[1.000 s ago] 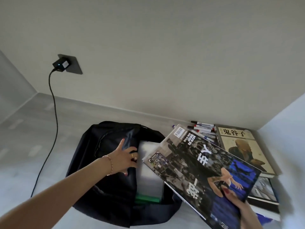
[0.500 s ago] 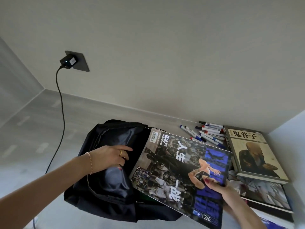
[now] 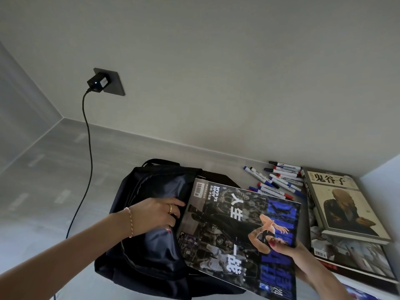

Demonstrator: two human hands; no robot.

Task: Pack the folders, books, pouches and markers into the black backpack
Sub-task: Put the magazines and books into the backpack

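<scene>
The black backpack lies open on the grey surface. My left hand grips the edge of its front flap, fingers curled over the fabric. My right hand pinches the right edge of a large glossy magazine, thumb on top. The magazine hangs tilted over the bag's opening and hides what is inside. Several markers with blue, black and red caps lie loose by the wall. A beige-covered book tops a stack of books on the right.
A black charger is plugged into a wall socket, and its cable runs down across the surface left of the backpack. A wall closes the back. A white panel stands at the far right.
My right hand has carried the magazine left and over the backpack's opening, covering the white and green items inside. My left hand shifted from holding the flap up to gripping its edge.
</scene>
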